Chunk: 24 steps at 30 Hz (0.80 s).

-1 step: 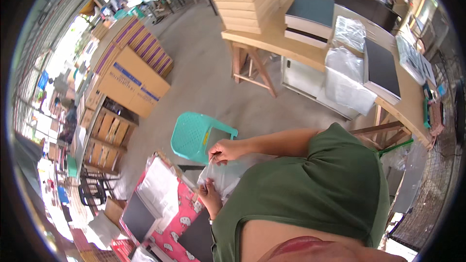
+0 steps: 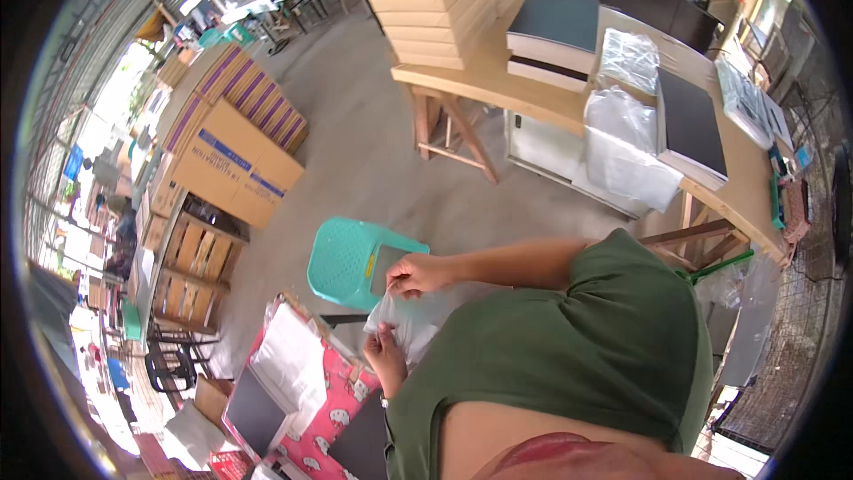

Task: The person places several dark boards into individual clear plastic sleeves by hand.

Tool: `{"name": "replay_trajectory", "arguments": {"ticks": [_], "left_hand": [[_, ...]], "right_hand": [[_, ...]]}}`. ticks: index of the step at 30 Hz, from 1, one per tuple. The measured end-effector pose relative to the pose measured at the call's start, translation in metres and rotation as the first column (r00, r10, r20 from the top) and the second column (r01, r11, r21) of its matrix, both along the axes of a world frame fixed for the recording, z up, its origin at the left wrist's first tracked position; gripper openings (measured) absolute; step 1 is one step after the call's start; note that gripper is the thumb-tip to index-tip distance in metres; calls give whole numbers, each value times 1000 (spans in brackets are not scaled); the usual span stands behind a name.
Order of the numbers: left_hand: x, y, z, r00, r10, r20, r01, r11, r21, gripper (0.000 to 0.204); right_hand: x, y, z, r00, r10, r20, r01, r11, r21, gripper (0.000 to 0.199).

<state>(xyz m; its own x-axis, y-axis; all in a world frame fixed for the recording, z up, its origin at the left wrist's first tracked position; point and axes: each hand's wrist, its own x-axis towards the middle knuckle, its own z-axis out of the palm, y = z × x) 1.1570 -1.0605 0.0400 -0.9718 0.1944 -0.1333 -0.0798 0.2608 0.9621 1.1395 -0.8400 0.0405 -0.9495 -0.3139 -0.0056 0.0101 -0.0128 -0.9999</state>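
A thin clear plastic bag (image 2: 410, 331) hangs in front of my green shirt, bunched between my two hands. My right hand (image 2: 410, 276) pinches its upper edge with thumb and fingers. Just below, my left hand (image 2: 386, 357) grips the bag's side with the thumb up. The bag's lower part is hidden behind my shirt. Close to my left hand is a table with a pink patterned cover (image 2: 342, 380). White sheets (image 2: 293, 357) and a dark-covered book (image 2: 258, 404) lie on it, and another dark flat thing (image 2: 366, 436) lies nearer me.
A teal plastic stool (image 2: 342, 258) stands just beyond my right hand. At the back right, a wooden table (image 2: 551, 107) bears a cardboard stack (image 2: 418, 13), thick dark-covered books (image 2: 693, 120) and plastic wrap (image 2: 622, 124). Large cartons (image 2: 231, 160) and wooden crates (image 2: 195, 244) are at left.
The view has shifted slightly, so the surroundings sit a little differently. Both hands keep their hold on the plastic bag, with hardly any movement.
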Motion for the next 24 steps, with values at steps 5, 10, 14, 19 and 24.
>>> {"name": "replay_trajectory", "arguments": {"ticks": [5, 10, 14, 19, 24], "left_hand": [[-20, 110, 8, 934, -357, -33, 355, 910, 215, 25], [-40, 191, -2, 816, -558, 149, 509, 817, 271, 26], [-54, 253, -3, 801, -586, 122, 533, 790, 303, 24], [-73, 306, 4, 867, -492, 80, 417, 804, 423, 12], [-92, 327, 10, 905, -362, 223, 290, 909, 301, 6]], "right_hand": [[23, 94, -12, 945, -326, 8, 321, 934, 157, 35], [36, 170, -20, 908, -419, -16, 419, 905, 66, 38], [36, 213, -4, 925, -358, -130, 381, 864, 329, 38], [27, 270, 8, 921, -379, -87, 383, 850, 360, 34], [8, 288, 17, 837, -460, -298, 528, 821, 215, 21]]}}
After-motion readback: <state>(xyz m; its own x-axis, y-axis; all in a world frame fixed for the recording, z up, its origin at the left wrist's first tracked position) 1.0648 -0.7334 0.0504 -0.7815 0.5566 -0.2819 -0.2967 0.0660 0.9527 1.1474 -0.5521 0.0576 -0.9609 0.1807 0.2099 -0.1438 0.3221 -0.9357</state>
